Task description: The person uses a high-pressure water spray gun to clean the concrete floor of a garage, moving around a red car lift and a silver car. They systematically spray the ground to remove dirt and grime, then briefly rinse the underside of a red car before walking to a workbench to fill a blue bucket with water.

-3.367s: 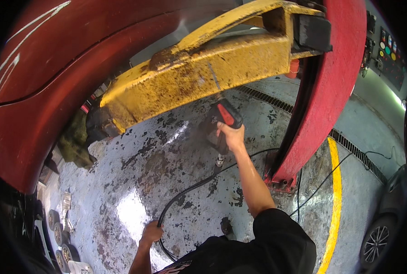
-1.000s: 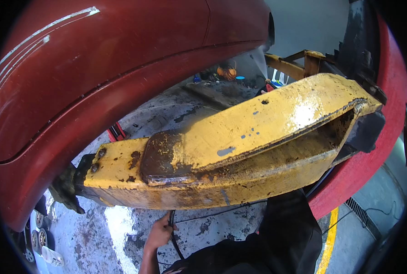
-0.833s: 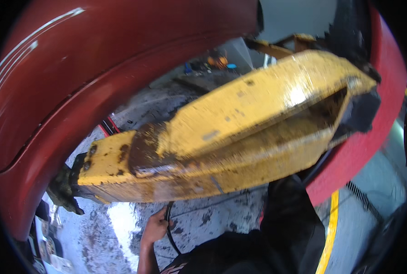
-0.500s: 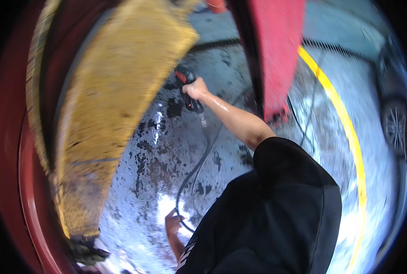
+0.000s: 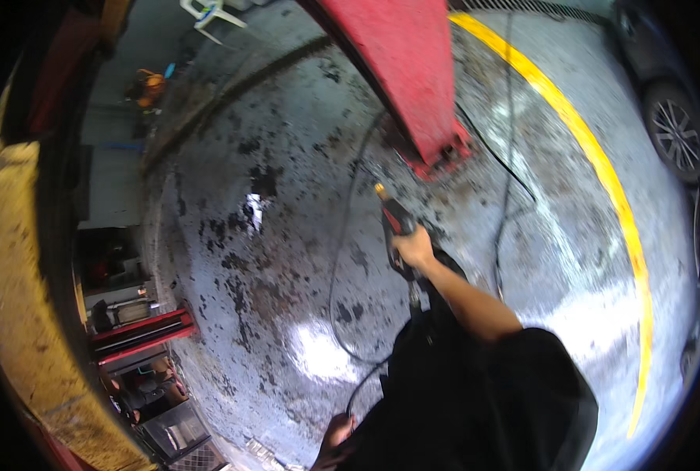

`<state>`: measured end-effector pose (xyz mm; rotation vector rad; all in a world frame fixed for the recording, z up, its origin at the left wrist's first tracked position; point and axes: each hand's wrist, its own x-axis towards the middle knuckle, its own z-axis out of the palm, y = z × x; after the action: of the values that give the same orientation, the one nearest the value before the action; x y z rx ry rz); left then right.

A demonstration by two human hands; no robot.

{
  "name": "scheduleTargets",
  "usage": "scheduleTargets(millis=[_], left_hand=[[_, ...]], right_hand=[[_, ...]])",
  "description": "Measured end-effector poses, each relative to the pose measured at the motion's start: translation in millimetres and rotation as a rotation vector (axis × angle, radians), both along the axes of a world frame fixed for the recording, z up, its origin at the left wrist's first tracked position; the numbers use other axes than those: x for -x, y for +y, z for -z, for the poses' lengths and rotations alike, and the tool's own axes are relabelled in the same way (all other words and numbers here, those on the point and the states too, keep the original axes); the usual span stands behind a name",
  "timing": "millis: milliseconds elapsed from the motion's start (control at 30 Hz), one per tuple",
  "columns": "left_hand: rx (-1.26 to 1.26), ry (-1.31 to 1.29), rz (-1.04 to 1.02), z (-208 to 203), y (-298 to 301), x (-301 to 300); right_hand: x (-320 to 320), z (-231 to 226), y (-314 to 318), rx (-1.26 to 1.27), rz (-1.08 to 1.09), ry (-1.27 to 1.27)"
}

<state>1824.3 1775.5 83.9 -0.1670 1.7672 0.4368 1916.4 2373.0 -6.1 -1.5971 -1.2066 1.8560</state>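
My right hand (image 5: 414,248) grips a black and red spray gun (image 5: 395,229) with a brass tip, pointing away over the wet concrete floor (image 5: 271,259). A black hose (image 5: 336,290) runs from the gun in a loop across the floor and back toward my left hand (image 5: 336,433), which is closed on the hose low in the picture. My black shirt fills the lower middle.
A red lift post (image 5: 413,71) with its foot plate stands just beyond the gun. A dirty yellow lift arm (image 5: 12,298) curves down the left rim. A yellow line (image 5: 601,173) and a parked car's wheel (image 5: 674,129) are at right. Red equipment (image 5: 142,334) sits at lower left.
The view has swung away from the red car body and yellow arm overhead, down to the floor. My right hand with the gun now shows in the middle; my left still holds the hose.
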Motion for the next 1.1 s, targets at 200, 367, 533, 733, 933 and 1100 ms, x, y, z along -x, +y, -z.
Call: scheduleTargets(millis=[200,367,533,733,933,1100], left_hand=[[0.371,-0.032,0.721,92.8,66.5,61.9],[0.113,0.135,1.087,209.3,98.3,153.0],[0.392,0.145,0.862,232.6,185.6,199.5],[0.378,0.355,0.713,211.6,227.1,251.7],[0.360,0.417,0.209,181.6,366.6,349.8],[0.270,0.456,0.594,290.7,405.6,495.7]], right_hand=[[69.6,127.0,2.1,-0.128,-0.128,-0.034],[128.0,207.7,44.6,-0.069,-0.236,-0.092],[187.3,229.6,102.2,-0.148,-0.219,-0.196],[293.7,202.0,204.1,-0.051,0.021,0.021],[423.6,188.5,334.3,-0.052,0.291,0.373],[505.7,217.3,471.6,0.147,0.306,0.566]])
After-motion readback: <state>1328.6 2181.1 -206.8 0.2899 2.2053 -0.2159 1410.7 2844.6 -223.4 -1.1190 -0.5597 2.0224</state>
